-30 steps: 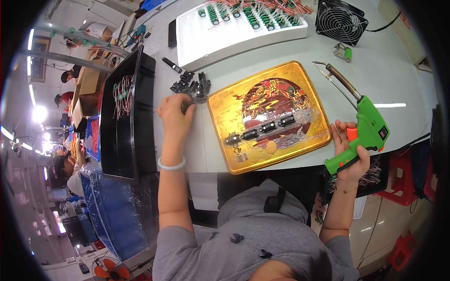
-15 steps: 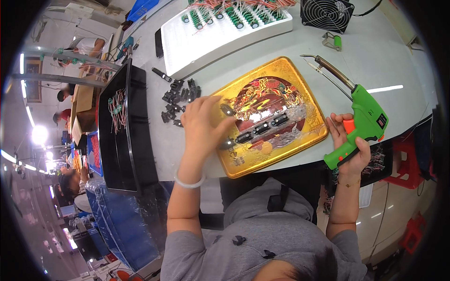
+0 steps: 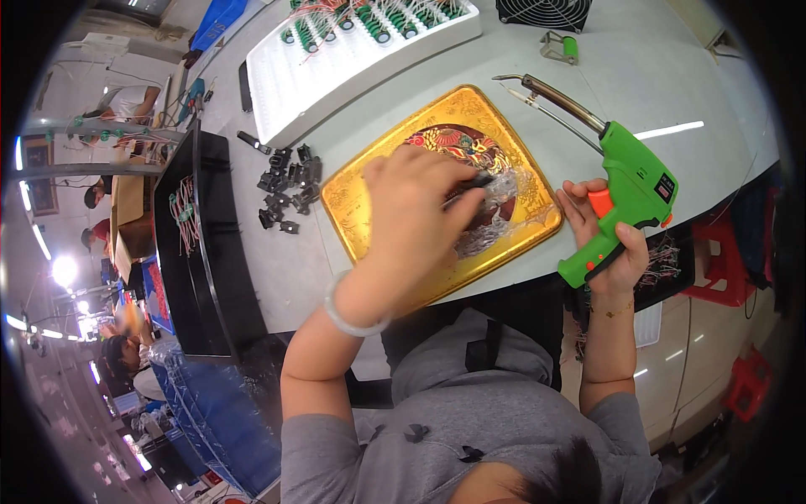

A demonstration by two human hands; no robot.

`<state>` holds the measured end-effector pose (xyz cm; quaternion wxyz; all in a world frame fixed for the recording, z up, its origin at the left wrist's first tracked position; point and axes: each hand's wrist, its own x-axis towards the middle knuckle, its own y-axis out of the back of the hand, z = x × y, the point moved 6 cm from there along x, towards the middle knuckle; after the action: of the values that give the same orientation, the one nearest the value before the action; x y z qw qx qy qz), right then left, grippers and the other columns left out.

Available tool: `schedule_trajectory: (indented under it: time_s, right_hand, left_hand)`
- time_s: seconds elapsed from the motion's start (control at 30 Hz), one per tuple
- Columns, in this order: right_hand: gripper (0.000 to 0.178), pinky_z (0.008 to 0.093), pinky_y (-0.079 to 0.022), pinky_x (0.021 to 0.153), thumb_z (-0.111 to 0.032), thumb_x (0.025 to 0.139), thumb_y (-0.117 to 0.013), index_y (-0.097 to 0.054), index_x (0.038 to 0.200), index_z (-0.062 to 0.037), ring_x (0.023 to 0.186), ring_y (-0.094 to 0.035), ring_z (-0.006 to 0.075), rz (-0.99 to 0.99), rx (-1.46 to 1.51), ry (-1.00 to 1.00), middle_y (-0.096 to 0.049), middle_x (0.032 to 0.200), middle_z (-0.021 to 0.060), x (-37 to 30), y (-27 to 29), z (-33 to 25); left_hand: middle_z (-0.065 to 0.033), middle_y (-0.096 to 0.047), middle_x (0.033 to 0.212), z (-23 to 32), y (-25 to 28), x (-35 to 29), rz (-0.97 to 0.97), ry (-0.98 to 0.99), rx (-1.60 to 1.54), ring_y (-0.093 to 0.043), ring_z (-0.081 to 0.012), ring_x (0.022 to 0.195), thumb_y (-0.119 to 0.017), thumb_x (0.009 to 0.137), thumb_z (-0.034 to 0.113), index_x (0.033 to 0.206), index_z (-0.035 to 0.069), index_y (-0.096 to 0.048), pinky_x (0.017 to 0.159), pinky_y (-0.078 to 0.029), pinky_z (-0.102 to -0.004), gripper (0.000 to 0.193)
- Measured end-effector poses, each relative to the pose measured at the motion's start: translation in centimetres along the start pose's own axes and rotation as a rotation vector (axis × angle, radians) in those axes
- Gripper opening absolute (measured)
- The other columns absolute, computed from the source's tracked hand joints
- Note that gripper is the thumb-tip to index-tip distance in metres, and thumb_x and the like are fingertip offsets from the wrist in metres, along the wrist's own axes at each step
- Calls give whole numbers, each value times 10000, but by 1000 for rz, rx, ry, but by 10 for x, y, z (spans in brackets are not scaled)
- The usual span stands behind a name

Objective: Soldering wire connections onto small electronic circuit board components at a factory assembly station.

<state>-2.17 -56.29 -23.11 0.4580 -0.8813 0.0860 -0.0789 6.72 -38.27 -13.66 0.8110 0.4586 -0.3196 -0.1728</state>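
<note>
The left hand (image 3: 416, 202) arches over a gold rectangular tin (image 3: 474, 107), fingers curled, hold unclear; the right hand (image 3: 617, 267) grips a green pistol-shaped soldering gun (image 3: 631, 172).

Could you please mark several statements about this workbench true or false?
1. The right hand grips a green pistol-shaped soldering tool. True.
2. The left hand is inside a black plastic bin. False: it is over the golden rectangular patterned tin.
3. Small black plastic parts lie left of the tin. True.
4. Green cylindrical components stand in a wooden crate. False: they stand in a white foam-like tray.
5. A pale ring-shaped bracelet circles the left wrist. True.
</note>
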Motion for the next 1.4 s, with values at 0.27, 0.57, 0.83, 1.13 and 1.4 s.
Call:
schedule_trajectory:
  time_s: [0.27, 0.57, 0.83, 1.13, 1.4]
  right_hand:
    - [528, 470, -235, 1018, -178, 711, -456, -358, 1180, 42, 1120, -408, 359, -6, -2, 13, -442, 1130, 201, 0, -1, 1]
    - [567, 481, -188, 1034, -205, 716, -489, -332, 1208, 29, 1144, -381, 362, -28, 33, 30, -436, 1147, 182, -4, 5, -1]
    - [569, 508, -151, 1039, -203, 700, -515, -346, 1190, 32, 1168, -336, 358, -9, 64, 29, -435, 1136, 172, 0, 5, 3]
    - [575, 487, -125, 1057, -190, 702, -510, -345, 1185, 74, 1186, -311, 365, 61, 58, 51, -422, 1159, 204, 0, 12, 0]
    - [548, 485, -127, 1057, -201, 719, -491, -366, 1173, 79, 1178, -339, 349, 39, 69, 43, -433, 1172, 203, 3, 9, 0]
  left_hand:
    - [-5, -544, 750, 22, -38, 4, -91, -29, 115, -479, -186, 835, -672, 594, 170, 671, 98, -586, 723, -305, -364, 136]
    - [-119, -480, 1053, -5, 13, -32, -69, 81, 65, -443, -285, 996, -679, 642, 264, 1099, 65, -499, 855, -304, -395, 530]
    - [-171, -442, 1178, -50, 43, -172, -13, 567, -29, -381, -330, 1112, -491, 813, 305, 1305, -16, -217, 976, -124, -533, 648]
    - [-81, -517, 885, -123, 83, -143, 222, 394, 471, -459, -256, 895, -525, 667, -22, 969, 92, -602, 803, -325, -378, 332]
    - [-4, -572, 895, -163, 87, -141, 85, 425, 457, -471, -227, 936, -651, 646, 79, 859, 133, -637, 839, -306, -370, 220]
